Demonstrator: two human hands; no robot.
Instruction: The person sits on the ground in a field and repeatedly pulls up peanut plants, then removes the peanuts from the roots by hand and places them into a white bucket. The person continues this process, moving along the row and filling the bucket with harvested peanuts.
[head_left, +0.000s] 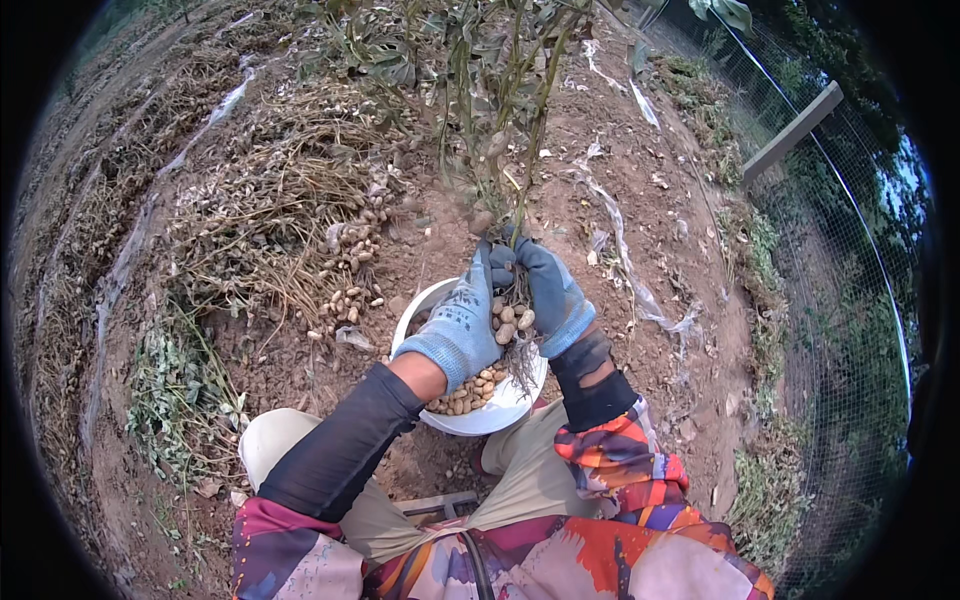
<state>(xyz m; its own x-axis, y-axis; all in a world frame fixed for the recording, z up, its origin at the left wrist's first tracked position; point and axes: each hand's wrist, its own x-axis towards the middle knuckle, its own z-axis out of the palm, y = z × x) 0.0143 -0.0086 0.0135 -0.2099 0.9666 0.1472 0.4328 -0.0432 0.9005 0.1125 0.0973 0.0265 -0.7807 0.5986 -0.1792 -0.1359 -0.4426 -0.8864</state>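
Observation:
Both my hands wear blue-grey coated work gloves. My left hand (463, 319) and my right hand (553, 289) close together around the base of an uprooted peanut plant (491, 127). Its leafy stems point away from me, and its thin roots (523, 367) hang towards me. A cluster of peanut pods (512, 321) dangles from the roots between my hands. Below them stands a white bucket (495, 420) between my knees, with loose peanuts (466, 394) inside. My left hand and wrist hide part of the bucket's opening. The fingertips are partly covered by stems.
Dried peanut plants (277, 180) lie heaped at the left, with loose pods (349, 304) at their edge. Greener foliage (180, 397) sits nearer. Torn plastic film (622, 240) runs along the soil at the right, beside a wire mesh fence (840, 225) with a post (791, 135).

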